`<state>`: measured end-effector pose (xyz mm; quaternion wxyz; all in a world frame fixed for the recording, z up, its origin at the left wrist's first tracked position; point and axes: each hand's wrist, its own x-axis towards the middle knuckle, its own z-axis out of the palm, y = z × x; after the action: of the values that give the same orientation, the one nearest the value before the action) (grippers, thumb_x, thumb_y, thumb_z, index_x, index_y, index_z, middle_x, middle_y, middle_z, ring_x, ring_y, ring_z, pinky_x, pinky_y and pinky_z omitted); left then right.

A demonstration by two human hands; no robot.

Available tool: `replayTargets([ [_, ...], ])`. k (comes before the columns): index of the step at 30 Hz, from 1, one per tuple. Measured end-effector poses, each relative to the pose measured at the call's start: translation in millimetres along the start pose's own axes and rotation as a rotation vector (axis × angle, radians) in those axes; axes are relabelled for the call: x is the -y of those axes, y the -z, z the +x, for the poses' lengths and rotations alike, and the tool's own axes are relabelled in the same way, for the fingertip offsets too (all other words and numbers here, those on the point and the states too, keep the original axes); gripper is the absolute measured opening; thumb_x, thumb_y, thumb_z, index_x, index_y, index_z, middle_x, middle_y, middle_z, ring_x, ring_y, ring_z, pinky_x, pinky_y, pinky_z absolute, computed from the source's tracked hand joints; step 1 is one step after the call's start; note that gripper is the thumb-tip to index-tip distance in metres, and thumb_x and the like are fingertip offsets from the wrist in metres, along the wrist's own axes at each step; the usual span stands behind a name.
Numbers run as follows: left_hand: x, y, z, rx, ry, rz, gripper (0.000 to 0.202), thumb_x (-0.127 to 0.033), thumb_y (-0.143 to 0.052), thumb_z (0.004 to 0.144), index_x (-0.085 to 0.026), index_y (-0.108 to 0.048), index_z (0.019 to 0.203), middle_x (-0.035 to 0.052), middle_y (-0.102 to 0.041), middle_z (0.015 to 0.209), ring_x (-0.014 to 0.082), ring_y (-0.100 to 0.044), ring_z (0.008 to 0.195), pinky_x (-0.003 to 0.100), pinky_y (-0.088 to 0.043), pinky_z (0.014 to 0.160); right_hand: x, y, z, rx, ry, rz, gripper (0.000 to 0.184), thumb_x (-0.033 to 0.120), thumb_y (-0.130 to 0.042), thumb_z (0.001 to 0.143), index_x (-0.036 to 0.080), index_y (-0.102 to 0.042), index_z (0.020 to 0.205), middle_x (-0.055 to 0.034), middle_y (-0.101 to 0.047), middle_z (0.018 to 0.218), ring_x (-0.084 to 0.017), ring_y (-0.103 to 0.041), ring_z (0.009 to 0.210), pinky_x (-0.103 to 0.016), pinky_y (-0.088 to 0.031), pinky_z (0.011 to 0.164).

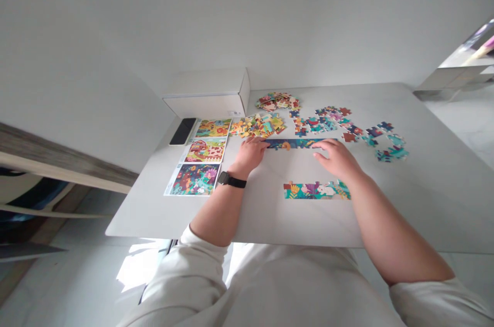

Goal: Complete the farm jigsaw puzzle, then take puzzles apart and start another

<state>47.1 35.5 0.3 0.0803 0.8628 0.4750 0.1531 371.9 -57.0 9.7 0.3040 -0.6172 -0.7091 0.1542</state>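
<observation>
A dark blue strip of joined jigsaw pieces (285, 145) lies across the table in front of me. Over its left end rests my left hand (251, 153), fingers stretched out and lying on the pieces; a black watch (231, 179) is on that wrist. At the other end, my right hand (336, 156) has its thumb apart from the fingers, which touch the strip and hide its corner. Nearer to me lies a second joined strip (312, 190) with plants and a white animal, its right end close to my right forearm.
Loose yellow pieces (262, 125), a reddish pile (277, 101) and scattered blue-green pieces (391, 149) lie beyond and to the right. Three picture sheets (204, 151), a phone (182, 132) and a white box (208, 103) sit at the left. A wall stands behind the table (432, 203).
</observation>
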Motion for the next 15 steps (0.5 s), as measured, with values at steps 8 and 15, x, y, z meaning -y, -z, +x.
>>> replayTargets([
  [8,-0.4,3.7,-2.0,0.008,-0.003,-0.047,0.047,-0.015,-0.054,0.098,-0.022,-0.075,0.14,0.0093,-0.074,0.144,0.0278,-0.067,0.134,0.047,-0.049,0.123,-62.2,16.6,-6.1,0.158,-0.089,-0.326,0.047,0.041,-0.082,0.085,0.027,-0.082,0.129,-0.0146,-0.07,0.146,-0.04,-0.067,0.131,-0.054,-0.051,0.116],
  [15,-2.4,-1.9,-1.6,0.047,-0.043,-0.025,0.062,-0.004,-0.05,0.089,-0.029,-0.08,0.136,0.0034,-0.069,0.153,0.0253,-0.063,0.141,0.046,-0.047,0.127,-77.2,20.2,-7.4,0.177,-0.1,-0.35,0.044,0.045,-0.082,0.086,0.031,-0.083,0.128,-0.011,-0.07,0.149,-0.038,-0.067,0.135,-0.051,-0.052,0.117],
])
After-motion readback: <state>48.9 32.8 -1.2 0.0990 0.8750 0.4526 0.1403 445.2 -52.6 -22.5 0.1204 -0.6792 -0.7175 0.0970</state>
